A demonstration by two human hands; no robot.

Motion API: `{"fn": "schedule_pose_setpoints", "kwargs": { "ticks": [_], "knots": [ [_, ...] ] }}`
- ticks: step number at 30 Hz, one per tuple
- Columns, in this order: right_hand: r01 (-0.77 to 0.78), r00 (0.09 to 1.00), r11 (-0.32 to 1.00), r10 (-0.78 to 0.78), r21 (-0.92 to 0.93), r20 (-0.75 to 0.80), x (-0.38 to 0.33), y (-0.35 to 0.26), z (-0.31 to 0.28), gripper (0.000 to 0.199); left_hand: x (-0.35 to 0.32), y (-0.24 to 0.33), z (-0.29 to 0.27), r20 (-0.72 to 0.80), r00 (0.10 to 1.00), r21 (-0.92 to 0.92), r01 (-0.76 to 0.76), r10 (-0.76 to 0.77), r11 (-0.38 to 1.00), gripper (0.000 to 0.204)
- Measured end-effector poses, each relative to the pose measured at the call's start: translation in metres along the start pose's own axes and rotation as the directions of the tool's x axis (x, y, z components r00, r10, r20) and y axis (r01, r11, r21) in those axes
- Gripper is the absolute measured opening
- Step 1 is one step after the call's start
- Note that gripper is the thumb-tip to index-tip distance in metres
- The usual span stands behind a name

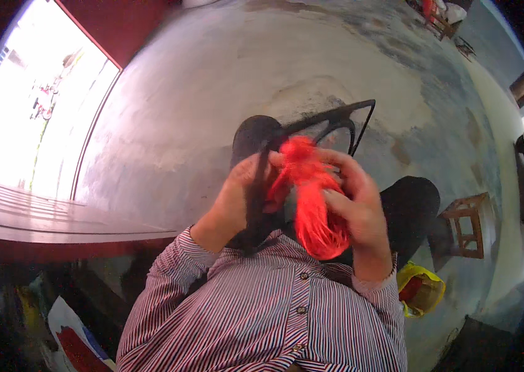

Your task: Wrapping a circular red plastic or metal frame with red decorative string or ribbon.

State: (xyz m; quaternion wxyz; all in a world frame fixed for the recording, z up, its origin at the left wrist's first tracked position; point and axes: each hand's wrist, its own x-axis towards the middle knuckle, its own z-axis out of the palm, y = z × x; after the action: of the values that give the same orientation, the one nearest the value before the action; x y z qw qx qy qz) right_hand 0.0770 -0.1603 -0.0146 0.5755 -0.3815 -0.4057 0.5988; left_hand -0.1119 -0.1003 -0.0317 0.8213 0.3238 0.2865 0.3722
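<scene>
In front of my chest I hold a bright red bundle of fine strands [318,214], like a tassel or a hank of string, with a looped lower end and a bunched top. My right hand [361,201] is closed round its right side, the thumb pressed on the strands. At the upper left of the bundle, the fingers of my left hand [237,192] are closed on it, partly hidden. A dark strap-like thing [330,116] with an angular end stretches past my left hand and behind the bundle; I cannot make out its kind.
Dark-clothed knees [412,208] flank the bundle. To the right stand a small wooden stool [474,226] and a yellow bag [426,288] with something red inside. A bench-like ledge [57,220] runs along the left below a bright doorway [32,105]. The floor [212,74] is worn concrete.
</scene>
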Motion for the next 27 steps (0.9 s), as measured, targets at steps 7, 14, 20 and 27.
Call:
{"fn": "schedule_pose_setpoints", "kwargs": {
  "ticks": [7, 14, 20, 27],
  "knots": [
    [-0.011, 1.0, 0.966, 0.014, 0.258, -0.011, 0.016, 0.028, -0.019, 0.022, 0.01, -0.018, -0.028, 0.175, 0.984, -0.013, 0.011, -0.009, 1.0, 0.017],
    [-0.186, 0.962, 0.816, 0.039, 0.547, 0.269, 0.028, 0.057, -0.017, 0.058, -0.001, -0.021, 0.015, 0.213, 0.96, 0.142, -0.212, 0.179, 0.967, 0.041],
    [0.133, 0.945, 0.826, 0.061, 0.548, -0.32, 0.034, 0.062, -0.046, 0.053, -0.002, -0.003, 0.008, 0.065, 0.974, -0.053, 0.223, -0.219, 0.973, 0.046],
    [0.353, 0.934, 0.736, -0.249, 0.577, -0.255, 0.006, 0.051, -0.058, 0.039, 0.001, 0.001, -0.003, 0.146, 0.989, 0.137, -0.026, 0.006, 0.99, 0.042]
  ]
}}
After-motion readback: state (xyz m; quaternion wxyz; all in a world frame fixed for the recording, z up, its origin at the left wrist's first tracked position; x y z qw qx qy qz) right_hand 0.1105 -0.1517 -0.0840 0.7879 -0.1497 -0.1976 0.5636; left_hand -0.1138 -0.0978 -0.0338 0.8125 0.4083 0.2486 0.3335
